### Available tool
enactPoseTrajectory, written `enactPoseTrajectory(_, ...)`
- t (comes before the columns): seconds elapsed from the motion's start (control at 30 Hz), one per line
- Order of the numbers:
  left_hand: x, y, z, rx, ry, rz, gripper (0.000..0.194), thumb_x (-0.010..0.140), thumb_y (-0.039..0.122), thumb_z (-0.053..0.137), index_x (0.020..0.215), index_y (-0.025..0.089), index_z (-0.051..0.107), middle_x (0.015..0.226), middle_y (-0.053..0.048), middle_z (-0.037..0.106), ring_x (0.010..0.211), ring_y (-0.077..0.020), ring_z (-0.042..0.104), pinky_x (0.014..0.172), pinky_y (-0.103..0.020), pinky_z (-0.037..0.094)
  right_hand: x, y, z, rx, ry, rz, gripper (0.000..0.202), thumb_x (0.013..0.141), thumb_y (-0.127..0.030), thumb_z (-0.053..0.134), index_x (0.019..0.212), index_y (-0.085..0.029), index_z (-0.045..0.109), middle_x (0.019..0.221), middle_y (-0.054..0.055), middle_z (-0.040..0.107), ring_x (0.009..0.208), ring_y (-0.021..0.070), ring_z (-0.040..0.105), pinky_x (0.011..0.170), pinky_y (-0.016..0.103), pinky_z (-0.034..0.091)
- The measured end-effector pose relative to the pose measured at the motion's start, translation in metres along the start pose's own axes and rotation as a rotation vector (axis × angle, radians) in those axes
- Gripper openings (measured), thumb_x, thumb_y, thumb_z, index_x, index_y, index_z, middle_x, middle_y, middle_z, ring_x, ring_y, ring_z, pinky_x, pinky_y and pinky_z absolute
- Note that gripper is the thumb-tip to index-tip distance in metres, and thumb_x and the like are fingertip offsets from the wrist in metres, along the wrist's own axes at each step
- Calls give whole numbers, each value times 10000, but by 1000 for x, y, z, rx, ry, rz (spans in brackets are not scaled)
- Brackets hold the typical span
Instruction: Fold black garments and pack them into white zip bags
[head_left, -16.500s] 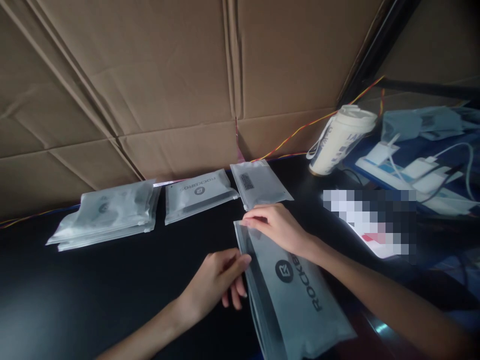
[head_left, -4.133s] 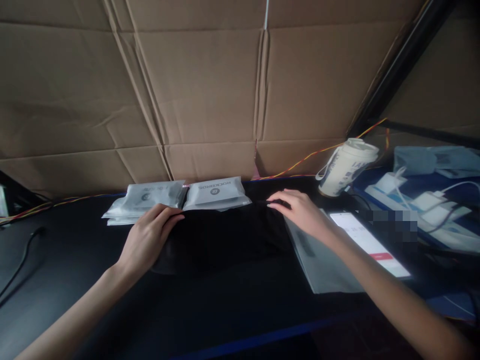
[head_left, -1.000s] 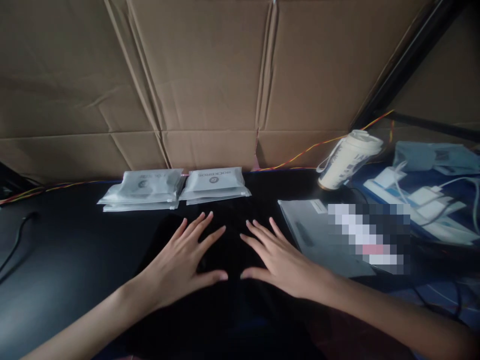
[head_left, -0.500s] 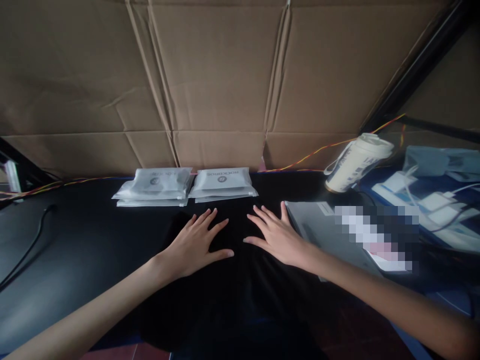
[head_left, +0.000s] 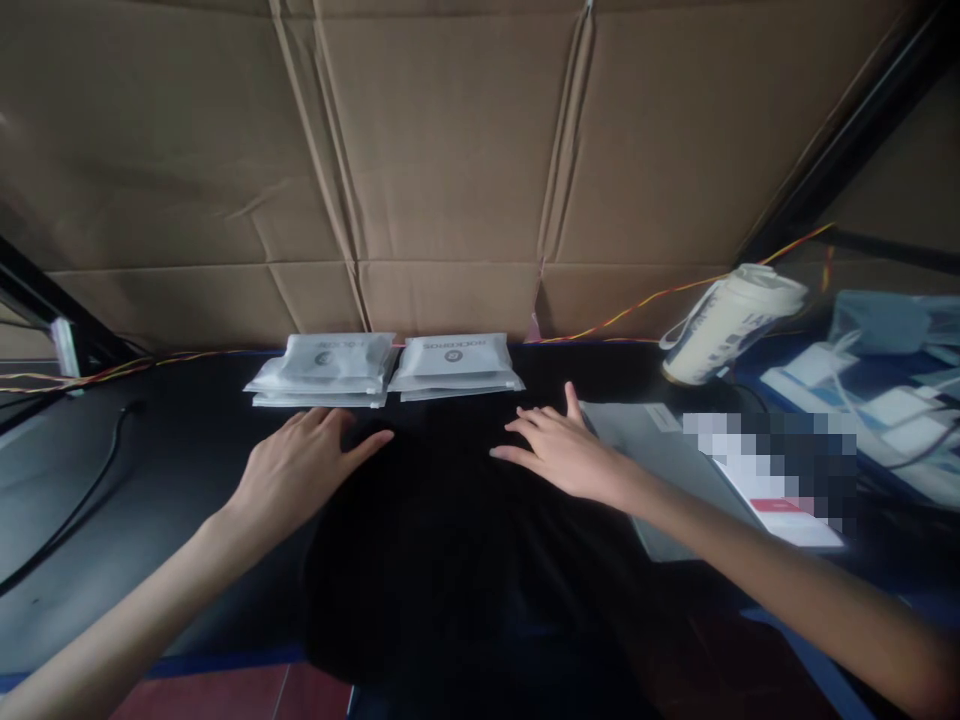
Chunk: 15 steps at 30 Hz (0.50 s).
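Note:
My left hand (head_left: 296, 460) is open, thumb stretched out to the right, its foreshortened fingers just in front of a stack of frosted zip bags (head_left: 322, 365). Whether its fingertips touch the bags I cannot tell. My right hand (head_left: 559, 450) is also open with fingers spread, holding nothing, beside the left edge of a flat grey folder-like sheet (head_left: 675, 500). A second set of frosted zip bags (head_left: 457, 365) lies to the right of the first, printed with dark lettering and a round logo. Black fabric (head_left: 427, 540) spreads between and below both hands.
On the right, a pale tumbler (head_left: 727, 325) stands tilted in view, near power strips (head_left: 825, 370) with plugs and cables. A black cable (head_left: 90, 490) crosses the table's left side. Creased cardboard (head_left: 450, 140) walls the back, with yellow-red wires (head_left: 645, 300) along its base.
My left hand has moved left and forward, toward the left stack of bags. My right hand stays near its place, its fingers slightly more bent. The view has shifted a little.

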<state>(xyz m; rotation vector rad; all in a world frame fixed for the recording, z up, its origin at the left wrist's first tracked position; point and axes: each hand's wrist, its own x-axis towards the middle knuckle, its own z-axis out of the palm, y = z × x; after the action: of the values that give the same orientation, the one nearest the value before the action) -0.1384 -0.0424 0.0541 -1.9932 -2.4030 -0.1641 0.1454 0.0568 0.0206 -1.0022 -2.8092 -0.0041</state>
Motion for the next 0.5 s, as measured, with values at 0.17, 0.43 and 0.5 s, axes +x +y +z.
enactPoseTrajectory(0.17, -4, -19, -1, -36, -230, 14, 442, 857, 586, 409, 829, 221, 658, 752, -70, 683, 739, -297, 658, 608, -336, 422, 46, -31, -22, 192, -61, -122, 325, 860, -373, 614, 1113, -170, 638, 1072, 84, 690, 1021, 274, 622, 984, 498, 406)
enactPoseTrajectory(0.43, -5, -19, 0, -362, -37, 214, 351, 898, 336, 389, 1140, 206, 607, 1155, -48, 672, 1067, -245, 612, 887, -315, 452, 134, -67, 13, 799, -140, -394, 462, 694, -277, 765, 1133, -214, 634, 1097, 47, 678, 1006, 221, 613, 860, 326, 458)
enactPoseTrajectory(0.5, -10, -20, 3, -371, -54, 193, 343, 902, 346, 385, 1155, 219, 579, 1142, -49, 673, 1054, -238, 620, 879, -323, 460, 139, -69, 28, 908, -112, -367, 302, 708, -285, 752, 988, -195, 682, 920, 17, 708, 885, 199, 637, 794, 304, 458)
